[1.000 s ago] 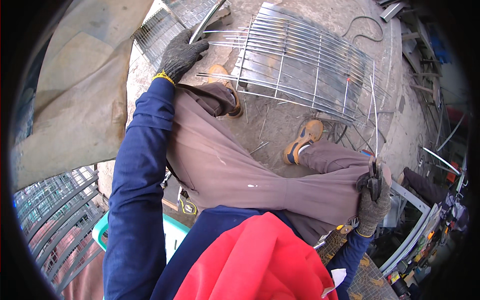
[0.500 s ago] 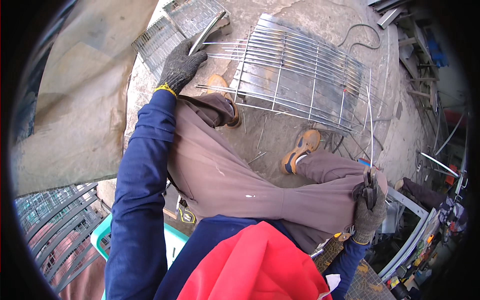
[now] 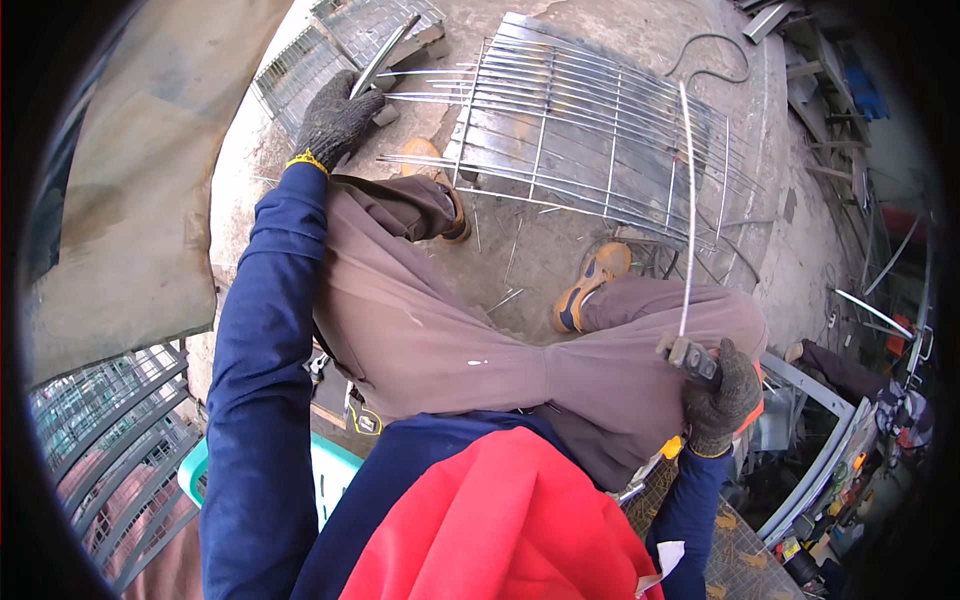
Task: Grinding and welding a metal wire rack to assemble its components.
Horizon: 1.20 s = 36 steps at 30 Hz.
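My left hand (image 3: 338, 120), in a dark grey knit glove, is closed around a narrow, shiny metal strip (image 3: 385, 55) that slants up to the right. My right hand (image 3: 728, 395), gloved alike, rests near my right knee and grips a welding electrode holder (image 3: 694, 362). From its jaws a long thin welding rod (image 3: 689, 190) points upward, its far end appearing in front of the wire grid. That grid of metal rods (image 3: 545, 125) lies across a flat metal sheet (image 3: 500, 160) on the ground ahead of my feet.
Smaller mesh panels (image 3: 305, 75) lie beyond my left hand. A tan sheet (image 3: 130, 200) covers the left side, above a slatted grey metal piece (image 3: 125, 470). A black cable (image 3: 715, 38) curls at the back. Metal scrap and tools crowd the right.
My right hand has turned the electrode holder, so the rod swings leftward and now stands in front of the grid. The whole view has shifted slightly; my left hand keeps its hold.
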{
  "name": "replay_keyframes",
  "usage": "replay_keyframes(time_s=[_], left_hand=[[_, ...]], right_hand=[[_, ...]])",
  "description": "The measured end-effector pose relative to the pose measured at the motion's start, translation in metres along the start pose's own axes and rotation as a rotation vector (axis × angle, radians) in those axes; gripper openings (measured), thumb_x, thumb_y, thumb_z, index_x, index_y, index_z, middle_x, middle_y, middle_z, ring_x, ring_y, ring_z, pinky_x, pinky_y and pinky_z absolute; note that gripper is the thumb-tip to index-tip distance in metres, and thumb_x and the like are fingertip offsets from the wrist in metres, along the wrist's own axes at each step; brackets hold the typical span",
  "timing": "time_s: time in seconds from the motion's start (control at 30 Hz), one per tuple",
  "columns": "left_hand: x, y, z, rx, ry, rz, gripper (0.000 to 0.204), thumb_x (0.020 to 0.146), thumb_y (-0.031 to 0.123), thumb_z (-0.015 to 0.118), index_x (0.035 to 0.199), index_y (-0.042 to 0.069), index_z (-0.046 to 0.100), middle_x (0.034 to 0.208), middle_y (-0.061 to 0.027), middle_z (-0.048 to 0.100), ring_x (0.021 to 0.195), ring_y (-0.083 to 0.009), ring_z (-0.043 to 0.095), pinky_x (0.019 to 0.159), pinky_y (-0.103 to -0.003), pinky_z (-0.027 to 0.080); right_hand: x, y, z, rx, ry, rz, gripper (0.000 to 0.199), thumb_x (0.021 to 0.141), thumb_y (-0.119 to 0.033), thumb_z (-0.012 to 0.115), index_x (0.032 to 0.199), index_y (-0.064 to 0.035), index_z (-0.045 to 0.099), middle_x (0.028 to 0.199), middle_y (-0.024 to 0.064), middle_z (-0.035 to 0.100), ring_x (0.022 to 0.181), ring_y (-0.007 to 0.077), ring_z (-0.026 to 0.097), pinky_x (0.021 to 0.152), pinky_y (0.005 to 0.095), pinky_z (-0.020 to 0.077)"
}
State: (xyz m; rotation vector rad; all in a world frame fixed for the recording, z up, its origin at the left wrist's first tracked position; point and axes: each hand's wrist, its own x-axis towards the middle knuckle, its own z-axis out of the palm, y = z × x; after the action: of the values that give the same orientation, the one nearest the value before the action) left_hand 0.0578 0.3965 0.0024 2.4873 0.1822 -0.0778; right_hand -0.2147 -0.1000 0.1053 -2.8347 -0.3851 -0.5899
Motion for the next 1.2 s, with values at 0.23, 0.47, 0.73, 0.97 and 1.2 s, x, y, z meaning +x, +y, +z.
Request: replay_keyframes(time_s=[0.23,0.47,0.73,0.97,1.2], left_hand=[[0.021,-0.027,0.013,0.008,0.124,0.051,0.043,0.085,0.034,0.066,0.113,0.001,0.060,0.088,-0.0119,0.066,0.079,-0.0213,0.065,0.068,-0.033,0.054],[0.014,-0.007,0.008,0.074,0.071,-0.010,0.068,0.078,0.060,0.066,0.116,0.003,0.061,0.114,-0.0227,0.064,0.108,-0.0376,0.060,0.093,-0.042,0.045],[0.015,-0.019,0.007,0.046,0.049,0.000,0.058,0.080,0.051,0.066,0.115,0.004,0.062,0.111,-0.0221,0.065,0.106,-0.0369,0.062,0.092,-0.042,0.046],[0.016,-0.017,0.007,0.099,0.077,0.025,0.049,0.079,0.041,0.065,0.112,0.004,0.064,0.108,-0.0221,0.066,0.103,-0.0371,0.063,0.090,-0.042,0.047],[0.020,-0.024,0.008,0.066,0.078,0.004,0.049,0.078,0.041,0.066,0.110,0.005,0.064,0.107,-0.0223,0.066,0.102,-0.0374,0.063,0.090,-0.042,0.047]], right_hand=[[0.042,-0.025,0.012,-0.083,-0.419,-0.141,0.049,0.068,-0.028,0.074,0.114,-0.0123,0.065,0.089,0.0043,0.068,0.081,0.0255,0.066,0.072,0.0402,0.0507],[0.050,-0.028,0.018,-0.037,-0.395,-0.202,0.049,0.069,-0.030,0.074,0.114,-0.0135,0.065,0.089,0.0047,0.067,0.081,0.0255,0.065,0.070,0.0409,0.0509],[0.045,-0.017,0.013,-0.003,-0.423,-0.088,0.048,0.067,-0.025,0.075,0.113,-0.0136,0.066,0.096,0.0070,0.070,0.085,0.0276,0.068,0.072,0.0408,0.0531],[0.048,-0.015,0.006,-0.003,-0.470,-0.097,0.051,0.066,-0.025,0.074,0.115,-0.0126,0.066,0.096,0.0073,0.070,0.086,0.0276,0.068,0.073,0.0406,0.0529],[0.045,-0.016,0.007,-0.050,-0.438,-0.126,0.050,0.067,-0.027,0.075,0.114,-0.0131,0.066,0.093,0.0066,0.069,0.082,0.0264,0.067,0.070,0.0404,0.0523]])
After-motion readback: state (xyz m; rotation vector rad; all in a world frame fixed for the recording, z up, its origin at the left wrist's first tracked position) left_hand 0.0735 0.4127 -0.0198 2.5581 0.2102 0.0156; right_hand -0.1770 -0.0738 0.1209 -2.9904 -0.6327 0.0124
